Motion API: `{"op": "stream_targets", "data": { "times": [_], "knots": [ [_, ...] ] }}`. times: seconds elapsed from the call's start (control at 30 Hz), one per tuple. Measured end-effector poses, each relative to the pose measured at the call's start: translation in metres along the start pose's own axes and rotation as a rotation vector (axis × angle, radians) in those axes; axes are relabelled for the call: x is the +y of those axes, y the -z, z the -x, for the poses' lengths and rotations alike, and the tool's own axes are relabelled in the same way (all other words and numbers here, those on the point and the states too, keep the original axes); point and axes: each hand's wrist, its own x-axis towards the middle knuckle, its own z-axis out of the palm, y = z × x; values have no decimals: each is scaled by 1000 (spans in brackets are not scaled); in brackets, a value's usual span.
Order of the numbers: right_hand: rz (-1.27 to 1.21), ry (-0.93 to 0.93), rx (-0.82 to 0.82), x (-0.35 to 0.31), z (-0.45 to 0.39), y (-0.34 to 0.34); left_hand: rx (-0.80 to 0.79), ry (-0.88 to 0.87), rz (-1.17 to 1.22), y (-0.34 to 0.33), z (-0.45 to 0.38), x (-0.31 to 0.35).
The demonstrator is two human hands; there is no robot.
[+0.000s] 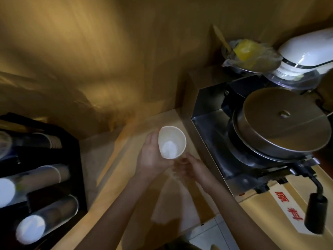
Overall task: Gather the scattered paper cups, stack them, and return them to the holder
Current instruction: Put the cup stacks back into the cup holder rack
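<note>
A black cup holder with tubes of cups sits at the counter's left edge. The left hand curls around a white paper cup, open end up, above the counter's middle. The right hand is blurry; I cannot tell its grip. A shiny metal machine stands on the right

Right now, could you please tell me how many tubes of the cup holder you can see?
3, all at the left: the top tube, the middle tube and the bottom tube. The frame edge may hide more.
</note>
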Motion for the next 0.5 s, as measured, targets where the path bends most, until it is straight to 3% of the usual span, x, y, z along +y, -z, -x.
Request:
{"op": "stream_targets", "data": {
  "times": [0.1, 0.27, 0.37, 0.5],
  "knots": [
    [-288, -196, -267, -13, 1, -25, 184, -57, 80, 21, 16, 5],
    [-618, -116, -614, -40, 25, -57, 437, -169, 147, 39, 55, -4],
    [-548, -86, -771, -46, 31, -76, 469, -105, 234, 47, 75, -19],
    [-358, -21, -830, -44, 32, -102, 547, -49, 243, 63, 103, -37]
  ]
}}
